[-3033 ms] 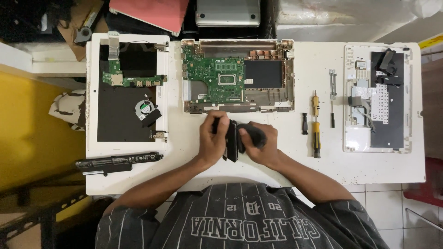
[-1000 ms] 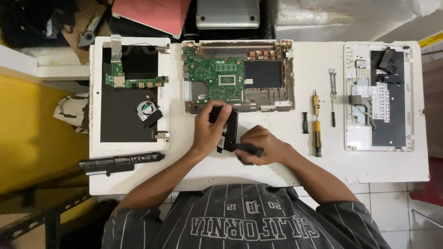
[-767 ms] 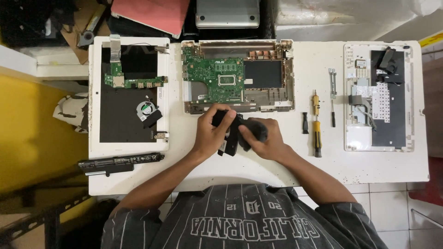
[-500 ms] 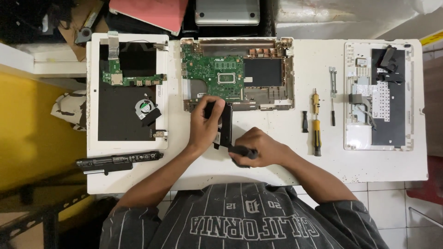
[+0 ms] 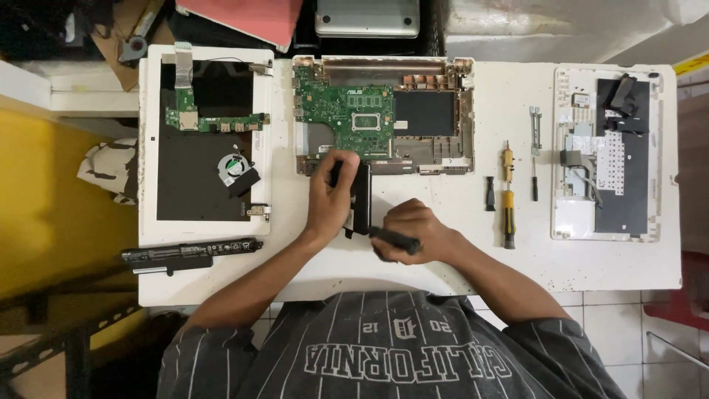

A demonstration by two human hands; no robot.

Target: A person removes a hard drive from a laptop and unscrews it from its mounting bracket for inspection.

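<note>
My left hand (image 5: pixel 331 193) grips a flat black rectangular part (image 5: pixel 360 199), holding it upright on its edge on the white table (image 5: pixel 458 251), just in front of the opened laptop base (image 5: pixel 382 114) with its green circuit board. My right hand (image 5: pixel 415 230) is closed around a black screwdriver handle (image 5: pixel 394 238), whose tip points left at the lower end of the black part.
A white laptop lid (image 5: pixel 207 140) with a small board and fan lies at the left, a long black battery (image 5: pixel 190 253) below it. A yellow screwdriver (image 5: pixel 507 198), small tools (image 5: pixel 533 148) and a keyboard panel (image 5: pixel 609 151) lie at the right.
My right hand came off the black part and moved down and back, now holding the screwdriver at the part's lower end. My left hand keeps the part upright.
</note>
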